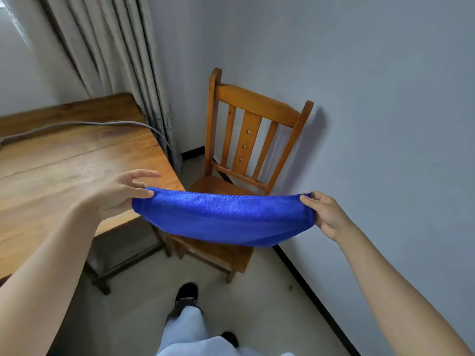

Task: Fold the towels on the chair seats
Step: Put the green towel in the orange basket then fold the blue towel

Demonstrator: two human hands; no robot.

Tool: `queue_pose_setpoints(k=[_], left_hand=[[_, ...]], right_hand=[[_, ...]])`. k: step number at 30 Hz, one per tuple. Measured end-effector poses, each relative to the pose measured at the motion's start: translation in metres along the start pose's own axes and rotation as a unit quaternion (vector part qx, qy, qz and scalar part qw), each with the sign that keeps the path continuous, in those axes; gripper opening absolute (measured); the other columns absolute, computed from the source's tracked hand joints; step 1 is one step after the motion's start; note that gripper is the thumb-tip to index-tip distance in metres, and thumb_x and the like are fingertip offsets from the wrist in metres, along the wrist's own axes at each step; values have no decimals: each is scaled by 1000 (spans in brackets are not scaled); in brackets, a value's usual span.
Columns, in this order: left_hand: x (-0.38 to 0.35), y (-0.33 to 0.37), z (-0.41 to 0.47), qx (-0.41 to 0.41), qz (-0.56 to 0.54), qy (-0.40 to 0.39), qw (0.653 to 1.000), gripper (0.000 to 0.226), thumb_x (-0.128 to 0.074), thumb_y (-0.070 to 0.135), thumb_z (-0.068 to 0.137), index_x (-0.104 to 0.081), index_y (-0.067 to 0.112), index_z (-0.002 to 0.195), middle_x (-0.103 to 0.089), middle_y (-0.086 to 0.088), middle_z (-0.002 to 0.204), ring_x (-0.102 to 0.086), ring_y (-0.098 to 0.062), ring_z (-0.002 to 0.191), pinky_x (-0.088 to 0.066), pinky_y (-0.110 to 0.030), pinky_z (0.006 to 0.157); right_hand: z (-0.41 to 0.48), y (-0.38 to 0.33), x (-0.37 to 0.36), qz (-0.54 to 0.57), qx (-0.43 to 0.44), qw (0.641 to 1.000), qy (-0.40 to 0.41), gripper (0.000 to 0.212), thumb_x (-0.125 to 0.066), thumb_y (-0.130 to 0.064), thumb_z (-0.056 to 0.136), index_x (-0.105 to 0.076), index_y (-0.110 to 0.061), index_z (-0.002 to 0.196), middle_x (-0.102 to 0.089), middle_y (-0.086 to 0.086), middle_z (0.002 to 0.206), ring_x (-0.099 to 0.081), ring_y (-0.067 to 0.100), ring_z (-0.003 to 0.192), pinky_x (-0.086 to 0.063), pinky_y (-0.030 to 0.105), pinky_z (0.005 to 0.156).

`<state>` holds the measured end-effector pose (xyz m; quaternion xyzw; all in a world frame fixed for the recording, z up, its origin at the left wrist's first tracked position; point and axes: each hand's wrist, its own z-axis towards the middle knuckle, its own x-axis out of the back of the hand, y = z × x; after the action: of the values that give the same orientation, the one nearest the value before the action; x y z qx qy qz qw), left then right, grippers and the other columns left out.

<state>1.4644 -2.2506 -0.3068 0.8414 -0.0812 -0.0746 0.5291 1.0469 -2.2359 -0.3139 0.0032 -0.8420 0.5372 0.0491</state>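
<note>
The plain blue microfibre towel (223,217) is hanging doubled over the wooden chair (254,119) seat. The left hand (120,194) and right hand (326,214) are pinching its top corners.

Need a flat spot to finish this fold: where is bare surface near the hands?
The wooden table has a bare stretch between the grey cable and its near edge, under the left hand. The chair seat shows bare wood behind the blue towel; the rest is hidden. Tight: the seat sits close between table corner and wall.
</note>
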Motion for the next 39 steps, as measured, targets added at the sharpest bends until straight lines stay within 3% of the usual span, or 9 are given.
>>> queue_pose_setpoints(k=[7,13,22,26,31,35,36,37,39], left_hand=[[-17,-74,-20,131,45,58,989,41,-54,-14,83,-60,16,111,-63,-20,91,-60,-30,83,-57,-27,60],[-28,-98,14,142,86,150,975,31,-61,-4,83,-62,21,102,-65,-11,94,-61,-27,88,-52,-38,81],[-58,-119,120,151,63,252,954,19,-63,5,84,-66,14,101,-65,-6,99,-57,-24,98,-50,-35,83],[-80,-125,173,133,99,336,927,24,-58,8,89,-64,9,112,-64,-9,114,-55,-26,111,-46,-40,97],[-99,-150,234,145,124,366,911,24,-50,14,94,-61,15,116,-63,-3,117,-55,-20,109,-42,-28,89],[-93,-179,286,152,145,395,895,27,-47,16,96,-56,20,121,-60,1,121,-54,-20,113,-41,-29,91],[-91,-185,296,152,143,400,892,29,-46,15,96,-54,21,124,-59,1,123,-53,-20,115,-40,-31,94],[-90,-192,305,158,134,407,890,32,-45,14,96,-51,21,127,-57,0,126,-52,-21,118,-40,-33,97],[-88,-211,325,196,112,425,876,37,-46,14,96,-46,20,132,-53,-3,132,-50,-24,122,-38,-36,101]], right_hand=[[-6,93,-7,-32,-106,994,-8,15,-52,-12,93,-57,-12,80,-62,3,75,-57,18,70,-46,26,62],[26,125,-21,-24,-146,988,42,14,-52,-12,93,-56,-10,80,-61,10,87,-57,25,82,-48,31,66],[106,153,-28,-33,-216,962,166,16,-54,-11,92,-55,-12,76,-59,14,91,-53,27,86,-43,37,75],[147,170,-32,-42,-228,945,231,14,-57,-13,89,-56,-10,75,-58,12,86,-51,27,77,-42,34,70],[196,201,-38,-22,-235,937,256,20,-58,-11,89,-52,-9,69,-55,12,79,-49,26,76,-39,29,60],[242,238,-33,-11,-243,926,289,17,-60,-10,88,-57,7,86,-55,33,98,-54,30,86,-47,30,73],[252,246,-33,-10,-243,928,284,20,-60,-10,88,-56,9,88,-53,33,92,-57,41,103,-49,24,71],[262,253,-33,-10,-243,931,271,20,-61,-11,87,-55,7,83,-50,26,80,-51,28,81,-47,16,60],[283,269,-34,-16,-247,935,252,21,-62,-12,86,-51,-1,71,-44,10,70,-38,19,77,-38,18,50]])
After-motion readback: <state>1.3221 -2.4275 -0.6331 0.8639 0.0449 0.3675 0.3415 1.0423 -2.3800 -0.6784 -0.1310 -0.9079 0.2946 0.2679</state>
